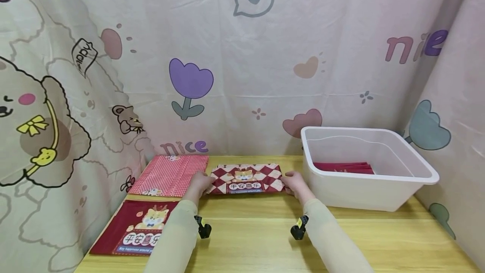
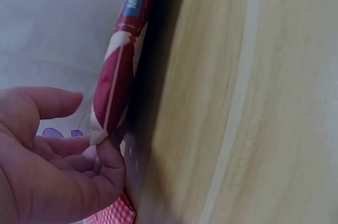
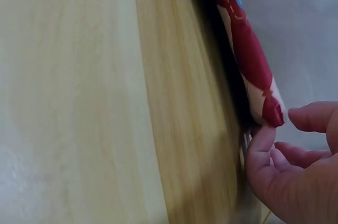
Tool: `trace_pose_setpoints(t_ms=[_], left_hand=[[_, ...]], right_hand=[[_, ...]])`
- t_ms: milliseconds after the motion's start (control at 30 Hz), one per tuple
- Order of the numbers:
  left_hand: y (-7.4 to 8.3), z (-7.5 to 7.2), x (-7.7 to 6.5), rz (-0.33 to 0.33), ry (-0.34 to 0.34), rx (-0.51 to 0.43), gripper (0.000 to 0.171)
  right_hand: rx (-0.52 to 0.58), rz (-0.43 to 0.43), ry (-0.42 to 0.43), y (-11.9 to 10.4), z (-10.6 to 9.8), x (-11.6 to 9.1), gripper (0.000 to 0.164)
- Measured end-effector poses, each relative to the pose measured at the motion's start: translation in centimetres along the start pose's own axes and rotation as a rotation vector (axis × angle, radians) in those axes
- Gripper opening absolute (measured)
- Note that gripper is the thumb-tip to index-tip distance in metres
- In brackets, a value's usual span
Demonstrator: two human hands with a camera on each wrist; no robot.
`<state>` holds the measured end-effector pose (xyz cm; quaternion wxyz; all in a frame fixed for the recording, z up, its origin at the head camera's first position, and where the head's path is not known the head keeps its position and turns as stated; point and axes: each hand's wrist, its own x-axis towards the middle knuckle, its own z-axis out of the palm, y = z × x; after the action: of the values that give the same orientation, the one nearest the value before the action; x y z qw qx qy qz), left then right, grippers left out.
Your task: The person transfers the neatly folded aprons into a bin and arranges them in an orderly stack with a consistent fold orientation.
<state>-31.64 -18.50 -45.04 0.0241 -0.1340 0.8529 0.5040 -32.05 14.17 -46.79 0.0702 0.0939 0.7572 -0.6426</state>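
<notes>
A folded printed cloth (image 1: 244, 176) in dark red and cream diamonds, with a cartoon animal and lettering, lies across the back of the table. My left hand (image 1: 200, 183) is at its left end. In the left wrist view, curled fingers (image 2: 108, 163) hold the cloth's corner from below, while the thumb stands apart from it. At the opposite end is my right hand (image 1: 297, 185). The right wrist view shows a bent finger (image 3: 259, 155) under the red and cream corner, with the thumb tip close beside it. The cloth's underside is hidden.
To the left lie a pink checked cloth (image 1: 170, 176) and, nearer, a dark red printed cloth (image 1: 117, 226), partly covered by my left sleeve. A white plastic tub (image 1: 371, 193) holding dark red folded pieces (image 1: 345, 167) stands on the right. A printed curtain (image 1: 242, 75) hangs behind.
</notes>
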Motion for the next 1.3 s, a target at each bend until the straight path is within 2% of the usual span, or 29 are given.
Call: trace_pose_setpoints(t_ms=[100, 233, 367, 467, 733, 1000, 1300], left_hand=[[-0.4, 0.1, 0.1, -0.003, -0.019, -0.026, 0.014], [-0.8, 0.2, 0.2, 0.008, -0.031, -0.062, 0.007], [-1.0, 0.2, 0.0, 0.002, -0.030, -0.076, 0.031], [-1.0, 0.2, -0.2, -0.003, -0.028, -0.076, 0.040], [-0.7, -0.1, -0.6, -0.004, -0.011, -0.095, 0.041], [0.2, -0.7, -1.5, 0.064, -0.014, -0.164, 0.045], [0.9, -1.9, -2.3, 0.132, 0.007, -0.154, 0.046]], right_hand=[[0.062, 0.031, -0.016, 0.1, -0.2, -0.2, 0.046], [0.105, 0.034, -0.054, 0.1, -0.3, -0.5, 0.039], [0.113, 0.026, -0.082, 0.3, -0.3, -0.5, 0.039], [0.103, 0.020, -0.088, 0.4, -0.3, -0.4, 0.043], [0.081, -0.009, -0.076, 0.2, -0.4, -0.4, 0.043], [0.078, -0.047, -0.050, -0.5, -0.5, -1.0, 0.043], [0.070, -0.092, -0.045, -1.9, -0.7, -1.7, 0.043]])
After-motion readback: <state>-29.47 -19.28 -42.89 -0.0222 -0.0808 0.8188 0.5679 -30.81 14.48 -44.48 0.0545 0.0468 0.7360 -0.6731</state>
